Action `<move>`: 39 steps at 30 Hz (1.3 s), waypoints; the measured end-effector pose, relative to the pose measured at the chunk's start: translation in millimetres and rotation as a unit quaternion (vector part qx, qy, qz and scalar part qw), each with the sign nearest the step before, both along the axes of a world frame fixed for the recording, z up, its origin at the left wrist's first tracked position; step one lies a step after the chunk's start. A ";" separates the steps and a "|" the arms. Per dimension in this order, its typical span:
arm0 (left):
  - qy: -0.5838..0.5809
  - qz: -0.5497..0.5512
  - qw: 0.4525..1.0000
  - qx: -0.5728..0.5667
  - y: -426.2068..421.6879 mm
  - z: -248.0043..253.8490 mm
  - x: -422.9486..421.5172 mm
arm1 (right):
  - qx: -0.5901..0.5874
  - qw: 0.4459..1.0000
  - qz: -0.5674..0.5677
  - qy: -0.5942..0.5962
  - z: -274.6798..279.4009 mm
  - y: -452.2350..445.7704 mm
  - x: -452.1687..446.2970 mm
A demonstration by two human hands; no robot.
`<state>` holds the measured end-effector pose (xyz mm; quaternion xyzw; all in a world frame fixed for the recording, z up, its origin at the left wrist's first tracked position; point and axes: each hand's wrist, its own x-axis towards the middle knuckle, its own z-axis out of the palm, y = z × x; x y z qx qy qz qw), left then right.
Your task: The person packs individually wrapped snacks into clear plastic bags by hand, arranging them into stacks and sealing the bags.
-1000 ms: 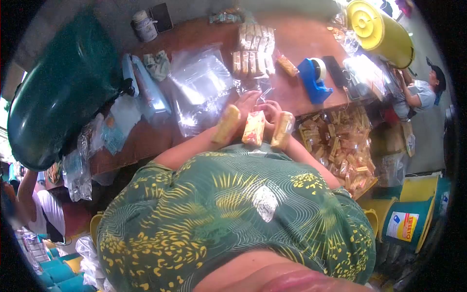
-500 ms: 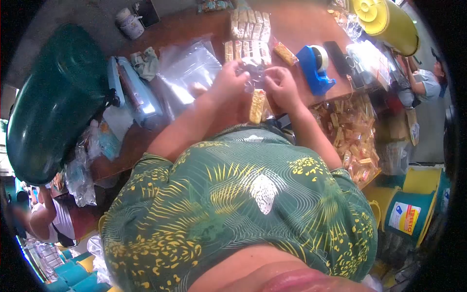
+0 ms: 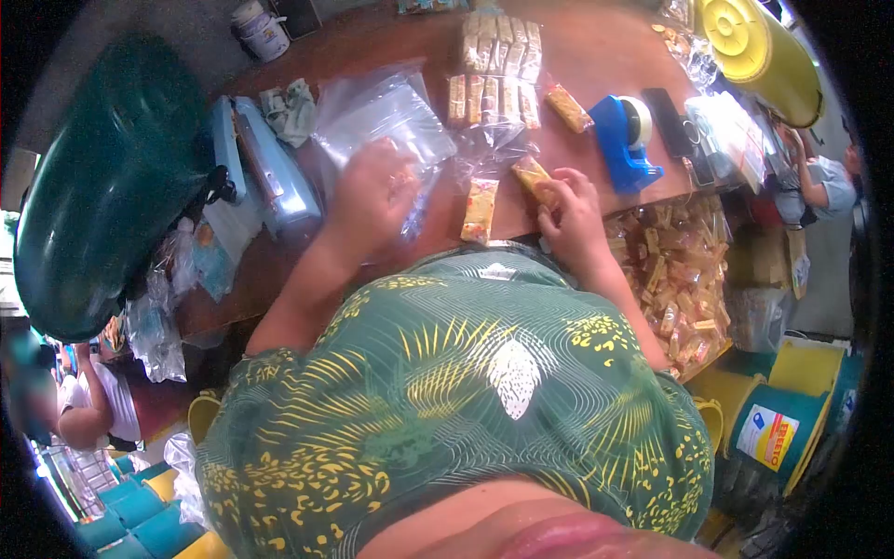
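My left hand [image 3: 377, 191] is smeared by motion over the stack of flat clear plastic bags [image 3: 386, 116], so its fingers cannot be read. My right hand [image 3: 573, 210] has its thumb and fingers closed on the lower end of a yellow wrapped bar [image 3: 531, 175]. Just left of that bar, a second wrapped bar [image 3: 480, 210] lies near the table's front edge. Beyond them is a clear bag [image 3: 494, 142] with its loose end toward me and a row of wrapped bars [image 3: 491, 98] in it. Another filled pack [image 3: 503, 45] lies behind.
A blue tape dispenser [image 3: 619, 149], a dark phone [image 3: 666, 121] and a single wrapped bar [image 3: 568, 107] are at the right. Many wrapped bars fill a tray [image 3: 675, 279] beside my right arm. A light-blue bag sealer [image 3: 270, 168] stands left, near a large green container [image 3: 112, 196].
My hands have parted from the clear bag's loose end. The left went left to the flat bags; the right moved onto a yellow wrapped bar. The view has shifted slightly.
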<state>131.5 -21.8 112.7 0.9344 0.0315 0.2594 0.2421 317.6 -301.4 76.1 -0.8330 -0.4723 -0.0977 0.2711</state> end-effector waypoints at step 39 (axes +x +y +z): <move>-0.017 -0.141 0.983 -0.118 -66.9 -67.6 57.1 | 0.048 0.984 0.144 0.097 40.9 68.2 1.7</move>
